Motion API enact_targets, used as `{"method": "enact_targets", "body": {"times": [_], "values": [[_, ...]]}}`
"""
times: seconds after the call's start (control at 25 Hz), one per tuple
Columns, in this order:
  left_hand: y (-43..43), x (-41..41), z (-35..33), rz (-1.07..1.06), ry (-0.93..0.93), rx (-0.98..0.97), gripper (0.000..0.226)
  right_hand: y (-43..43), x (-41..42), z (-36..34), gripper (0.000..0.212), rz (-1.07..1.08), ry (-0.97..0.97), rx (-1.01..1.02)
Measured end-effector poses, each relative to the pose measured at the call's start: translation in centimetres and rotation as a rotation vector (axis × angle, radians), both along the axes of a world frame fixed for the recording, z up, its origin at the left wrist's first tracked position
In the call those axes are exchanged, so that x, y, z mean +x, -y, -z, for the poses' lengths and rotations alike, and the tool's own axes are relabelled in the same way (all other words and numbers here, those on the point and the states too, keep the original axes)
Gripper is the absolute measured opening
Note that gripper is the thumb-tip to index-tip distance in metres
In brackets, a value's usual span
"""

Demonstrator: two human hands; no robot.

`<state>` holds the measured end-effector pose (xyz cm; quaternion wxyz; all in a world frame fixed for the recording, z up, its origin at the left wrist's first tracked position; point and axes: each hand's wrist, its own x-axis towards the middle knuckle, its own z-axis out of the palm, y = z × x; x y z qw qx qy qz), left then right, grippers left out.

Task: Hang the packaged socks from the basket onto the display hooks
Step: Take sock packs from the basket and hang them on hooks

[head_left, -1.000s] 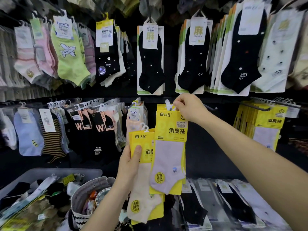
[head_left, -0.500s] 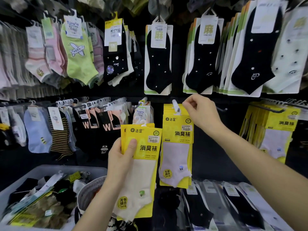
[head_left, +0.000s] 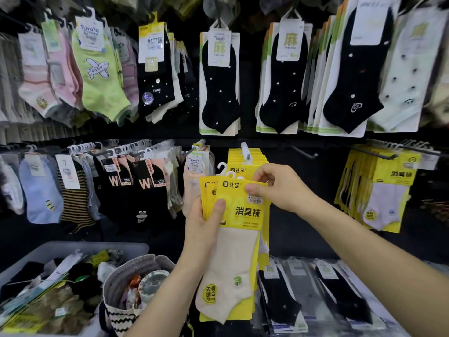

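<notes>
My left hand (head_left: pixel 204 227) grips a small stack of yellow-carded sock packs (head_left: pixel 237 239) from the left side, thumb on the front card; the front pack shows a cream sock. My right hand (head_left: pixel 277 188) pinches the top right corner of the front pack. Just behind and above them a display hook (head_left: pixel 245 152) carries several matching yellow packs (head_left: pixel 245 158). A grey woven basket (head_left: pixel 121 283) with a zigzag band stands at the lower left of my arms, with small items inside.
A grey plastic bin (head_left: pixel 73 249) full of mixed sock packs sits at lower left. Rows of hung socks fill the wall above and to both sides. An empty hook (head_left: pixel 305 153) juts out right of centre. More yellow packs (head_left: pixel 386 190) hang at right; bagged black socks (head_left: pixel 315 295) lie below.
My right hand left the hook, where it had hung a pack with a pale sock, and came down to pinch the front pack. My left hand raised the stack toward the hook.
</notes>
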<state>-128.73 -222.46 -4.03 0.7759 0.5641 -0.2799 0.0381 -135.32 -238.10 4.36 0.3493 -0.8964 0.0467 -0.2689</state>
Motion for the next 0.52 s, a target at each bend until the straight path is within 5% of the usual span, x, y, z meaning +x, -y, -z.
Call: {"method": "enact_targets", "body": {"times": [0.24, 0.52], "values": [[1.1, -0.4, -0.1, -0.015, 0.123, 0.084, 0.012, 0.5, -0.4, -0.8, 0.013, -0.035, 0.009, -0.115], [1.2, 0.3, 0.5, 0.049, 0.030, 0.047, 0.021, 0.7, 1.3, -2.4, 0.024, 0.095, -0.007, -0.274]]}}
